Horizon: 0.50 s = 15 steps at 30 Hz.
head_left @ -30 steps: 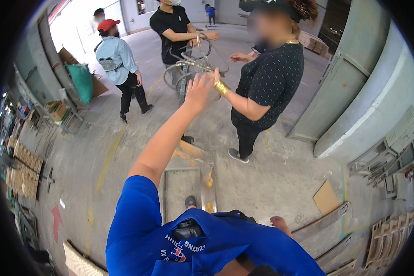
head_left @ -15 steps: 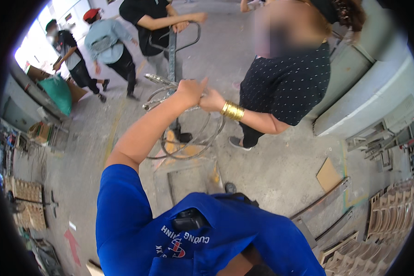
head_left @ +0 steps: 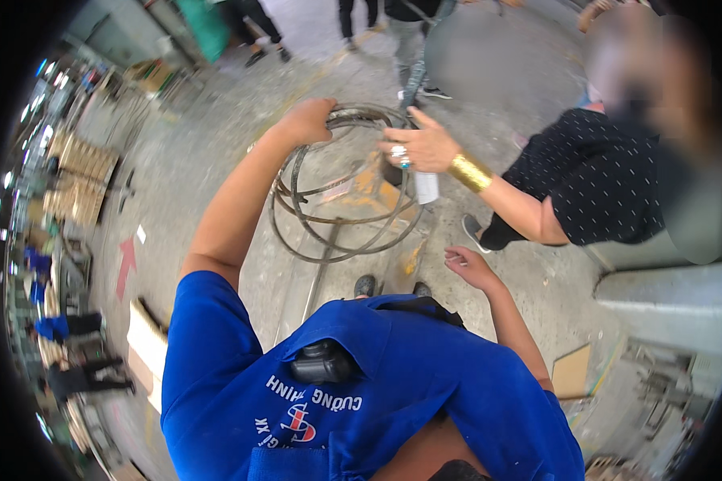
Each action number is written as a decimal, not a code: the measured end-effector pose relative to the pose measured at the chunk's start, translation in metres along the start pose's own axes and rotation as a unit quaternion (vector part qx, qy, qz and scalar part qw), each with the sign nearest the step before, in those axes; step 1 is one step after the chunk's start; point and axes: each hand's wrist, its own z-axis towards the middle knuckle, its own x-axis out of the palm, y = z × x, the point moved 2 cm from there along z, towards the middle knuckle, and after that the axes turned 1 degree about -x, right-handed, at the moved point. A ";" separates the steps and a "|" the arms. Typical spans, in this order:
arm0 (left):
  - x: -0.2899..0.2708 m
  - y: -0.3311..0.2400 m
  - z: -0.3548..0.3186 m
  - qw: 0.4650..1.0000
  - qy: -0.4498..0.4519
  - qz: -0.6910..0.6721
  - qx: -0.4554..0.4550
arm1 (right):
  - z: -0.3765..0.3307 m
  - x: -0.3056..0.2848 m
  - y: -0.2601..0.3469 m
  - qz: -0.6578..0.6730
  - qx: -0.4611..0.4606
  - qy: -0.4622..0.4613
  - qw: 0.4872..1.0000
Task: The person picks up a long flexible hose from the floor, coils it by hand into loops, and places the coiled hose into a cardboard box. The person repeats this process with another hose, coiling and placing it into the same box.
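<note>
Over the grey concrete floor (head_left: 217, 144), a wide, round coil of dark cable (head_left: 349, 221) is already held up, not set down; its loops hang downward, no long axis being clear. It is clasped at upper left by the bare left hand (head_left: 306, 122), a co-worker's gold-cuffed hand (head_left: 427, 149) being extended at upper right. The right hand (head_left: 471, 268) is held apart, half-open, seemingly empty.

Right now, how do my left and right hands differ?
Your left hand grips the upper part of the cable coil; your right hand is apart from it, fingers loosely curled.
The left hand is reached well out ahead; the right hand sits lower in the picture, nearer your blue shirt.
Both are bare, with no gloves.
</note>
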 end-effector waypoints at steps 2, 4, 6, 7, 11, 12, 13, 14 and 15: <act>0.000 0.028 -0.038 0.994 -0.050 -0.029 -0.096 | 0.024 0.012 0.038 0.070 -0.035 0.067 0.995; 0.008 0.046 -0.084 0.972 -0.109 -0.042 -0.204 | 0.042 0.033 0.069 0.069 -0.077 0.135 0.985; 0.017 0.058 -0.135 0.938 -0.181 -0.100 -0.277 | 0.051 0.049 0.095 0.056 -0.128 0.193 0.971; 0.021 0.061 -0.160 0.916 -0.221 -0.126 -0.311 | 0.057 0.052 0.107 0.062 -0.140 0.190 0.970; 0.034 0.069 -0.255 0.840 -0.344 -0.204 -0.367 | 0.074 0.072 0.175 0.178 -0.193 0.198 0.944; 0.037 0.069 -0.277 0.827 -0.372 -0.195 -0.373 | 0.079 0.078 0.196 0.225 -0.187 0.200 0.935; 0.042 0.069 -0.295 0.811 -0.394 -0.185 -0.391 | 0.083 0.089 0.217 0.241 -0.199 0.216 0.925; 0.047 0.069 -0.311 0.794 -0.420 -0.172 -0.405 | 0.090 0.107 0.238 0.236 -0.194 0.233 0.923; 0.051 0.069 -0.326 0.777 -0.446 -0.177 -0.407 | 0.096 0.129 0.259 0.231 -0.190 0.250 0.921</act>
